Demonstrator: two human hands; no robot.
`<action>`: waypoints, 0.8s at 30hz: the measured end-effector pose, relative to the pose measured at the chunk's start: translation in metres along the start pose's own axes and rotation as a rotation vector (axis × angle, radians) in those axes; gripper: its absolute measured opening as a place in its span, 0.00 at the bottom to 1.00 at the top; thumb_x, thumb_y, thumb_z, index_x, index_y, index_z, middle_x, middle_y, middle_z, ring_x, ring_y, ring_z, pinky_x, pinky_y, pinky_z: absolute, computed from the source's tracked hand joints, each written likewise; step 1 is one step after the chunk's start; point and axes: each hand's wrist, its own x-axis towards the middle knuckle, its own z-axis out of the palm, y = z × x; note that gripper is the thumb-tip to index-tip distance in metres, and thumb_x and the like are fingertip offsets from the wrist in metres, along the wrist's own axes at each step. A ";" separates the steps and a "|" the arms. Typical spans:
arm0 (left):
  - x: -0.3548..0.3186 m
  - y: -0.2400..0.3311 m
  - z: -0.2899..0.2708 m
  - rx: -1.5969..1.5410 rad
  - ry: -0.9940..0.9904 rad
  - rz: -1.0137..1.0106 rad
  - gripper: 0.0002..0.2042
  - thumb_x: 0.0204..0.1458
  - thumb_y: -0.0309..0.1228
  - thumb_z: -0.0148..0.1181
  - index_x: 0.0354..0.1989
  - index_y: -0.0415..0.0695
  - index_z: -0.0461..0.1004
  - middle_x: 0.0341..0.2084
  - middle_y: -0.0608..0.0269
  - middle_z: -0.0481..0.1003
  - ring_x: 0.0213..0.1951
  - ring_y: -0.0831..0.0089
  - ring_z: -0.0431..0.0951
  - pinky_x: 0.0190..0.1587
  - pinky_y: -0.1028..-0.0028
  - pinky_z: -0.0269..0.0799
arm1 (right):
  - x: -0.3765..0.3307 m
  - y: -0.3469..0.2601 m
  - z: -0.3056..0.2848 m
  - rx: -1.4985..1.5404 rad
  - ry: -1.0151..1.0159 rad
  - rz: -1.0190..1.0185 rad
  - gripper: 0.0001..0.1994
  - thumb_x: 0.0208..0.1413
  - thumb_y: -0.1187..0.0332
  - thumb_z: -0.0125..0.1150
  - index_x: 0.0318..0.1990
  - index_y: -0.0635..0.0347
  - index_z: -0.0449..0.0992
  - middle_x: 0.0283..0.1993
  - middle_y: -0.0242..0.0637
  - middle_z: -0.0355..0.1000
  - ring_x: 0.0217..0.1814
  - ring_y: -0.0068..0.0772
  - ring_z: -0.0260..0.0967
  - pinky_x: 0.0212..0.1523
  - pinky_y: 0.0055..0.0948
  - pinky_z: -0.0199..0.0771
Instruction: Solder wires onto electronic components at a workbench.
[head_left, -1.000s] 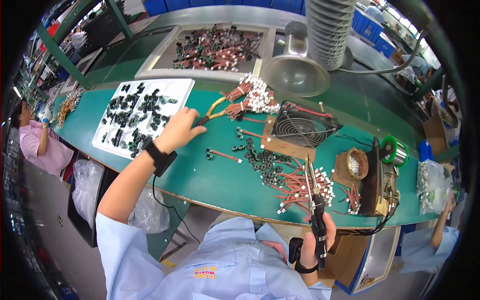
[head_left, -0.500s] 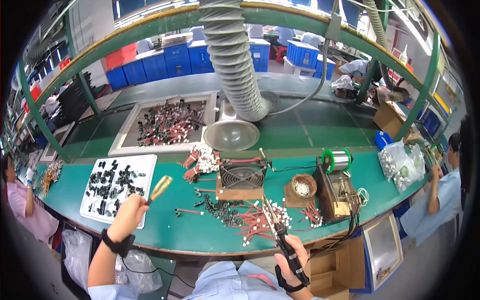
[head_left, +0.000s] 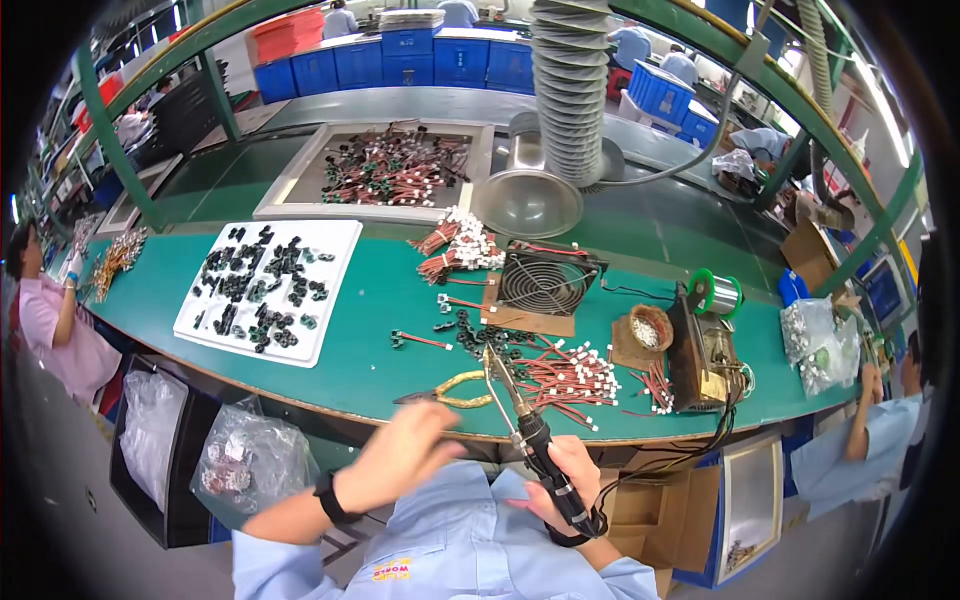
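While my right fingers [head_left: 577, 462] grip the iron [head_left: 538, 440], tip [head_left: 489, 354] over the tabletop [head_left: 385, 290] near the wires [head_left: 578, 374], a careless dip could scorch these, and my left fingers [head_left: 430, 418], blurred but seemingly open near the pliers [head_left: 460, 380], could nudge those off the edge.

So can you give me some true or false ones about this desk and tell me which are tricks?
1. The right hand holds a soldering iron. True.
2. The white tray is right of the fan. False: it is left of the fan.
3. Black parts lie on the white tray. True.
4. The left hand holds the fan. False: that hand is near the yellow-handled pliers.
5. The spool has green rims. True.
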 end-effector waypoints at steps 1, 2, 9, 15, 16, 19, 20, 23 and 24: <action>-0.001 0.009 0.001 0.002 0.008 -0.006 0.15 0.49 0.26 0.58 0.45 0.36 0.67 0.40 0.52 0.69 0.42 0.57 0.71 0.44 0.65 0.68 | 0.002 -0.002 0.004 0.005 -0.008 -0.004 0.28 0.44 0.72 0.65 0.56 0.60 0.65 0.44 0.46 0.72 0.43 0.41 0.69 0.45 0.36 0.68; -0.003 0.017 0.003 -0.426 -0.136 -0.043 0.17 0.51 0.27 0.58 0.49 0.36 0.66 0.43 0.53 0.69 0.46 0.61 0.71 0.47 0.67 0.68 | 0.006 -0.003 0.009 -0.016 -0.012 -0.036 0.27 0.42 0.72 0.66 0.53 0.60 0.67 0.44 0.46 0.72 0.42 0.42 0.69 0.44 0.37 0.69; -0.010 0.018 0.029 -1.404 -0.189 -0.140 0.20 0.55 0.25 0.55 0.56 0.36 0.62 0.49 0.58 0.69 0.50 0.72 0.70 0.52 0.71 0.67 | 0.014 -0.004 0.034 -0.057 -0.017 -0.131 0.23 0.39 0.72 0.68 0.47 0.61 0.70 0.43 0.45 0.73 0.42 0.46 0.68 0.44 0.39 0.68; -0.006 0.021 0.022 -1.612 -0.194 -0.272 0.18 0.55 0.22 0.52 0.55 0.36 0.62 0.47 0.57 0.70 0.50 0.72 0.70 0.54 0.72 0.65 | 0.009 0.013 0.048 -0.134 -0.002 -0.120 0.24 0.42 0.70 0.67 0.50 0.61 0.69 0.46 0.45 0.70 0.45 0.47 0.66 0.45 0.41 0.67; -0.005 0.021 0.020 -1.618 -0.208 -0.277 0.18 0.55 0.22 0.52 0.55 0.36 0.62 0.47 0.57 0.70 0.50 0.72 0.70 0.54 0.72 0.65 | 0.008 0.014 0.050 -0.156 0.001 -0.100 0.25 0.43 0.69 0.67 0.51 0.61 0.68 0.46 0.45 0.69 0.46 0.48 0.66 0.45 0.41 0.67; -0.001 0.018 0.016 -1.597 0.069 -0.385 0.16 0.57 0.23 0.49 0.54 0.35 0.62 0.43 0.56 0.72 0.47 0.70 0.73 0.52 0.70 0.68 | 0.010 0.005 0.072 -0.143 0.024 0.140 0.30 0.45 0.69 0.65 0.57 0.60 0.62 0.54 0.49 0.63 0.48 0.47 0.65 0.47 0.41 0.66; -0.001 0.013 0.015 -1.602 0.049 -0.388 0.16 0.57 0.23 0.49 0.54 0.35 0.62 0.43 0.56 0.72 0.47 0.70 0.73 0.52 0.70 0.68 | 0.013 0.003 0.077 -0.142 0.041 0.253 0.32 0.46 0.69 0.64 0.60 0.59 0.59 0.58 0.50 0.60 0.50 0.46 0.64 0.48 0.41 0.66; -0.012 -0.016 0.006 -1.674 0.475 -0.431 0.14 0.58 0.24 0.47 0.52 0.34 0.63 0.38 0.57 0.73 0.42 0.70 0.75 0.49 0.68 0.70 | 0.005 -0.011 0.078 -0.113 -0.345 0.252 0.29 0.48 0.73 0.62 0.59 0.64 0.62 0.52 0.48 0.66 0.48 0.42 0.67 0.44 0.34 0.69; -0.017 -0.028 0.002 -1.584 0.610 -0.446 0.14 0.57 0.23 0.48 0.52 0.35 0.63 0.38 0.56 0.73 0.41 0.69 0.75 0.47 0.68 0.72 | 0.004 -0.013 0.071 -0.118 -0.340 0.261 0.29 0.48 0.73 0.62 0.59 0.64 0.62 0.52 0.48 0.66 0.48 0.42 0.67 0.44 0.34 0.69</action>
